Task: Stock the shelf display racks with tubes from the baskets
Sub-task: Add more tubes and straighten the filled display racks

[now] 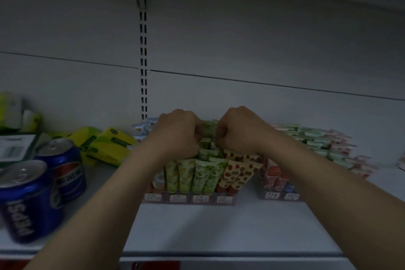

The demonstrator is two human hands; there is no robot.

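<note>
A tiered display rack (190, 199) stands on the white shelf, filled with rows of green patterned tubes (200, 174) and strawberry-print tubes (237, 172). Both my hands reach over its upper rows. My left hand (178, 132) and my right hand (237, 130) have their fingers curled round a green tube (208, 127) held between them at the top of the rack. The fingertips are hidden behind the knuckles. A second rack (279, 195) with red and pale green tubes (315, 140) stands to the right.
Two blue soda cans (28, 199) stand at the left front of the shelf (208, 230). Yellow-green tissue packs (109, 144) lie behind them. A slotted upright (143, 61) runs up the back wall. The shelf edge is near the bottom.
</note>
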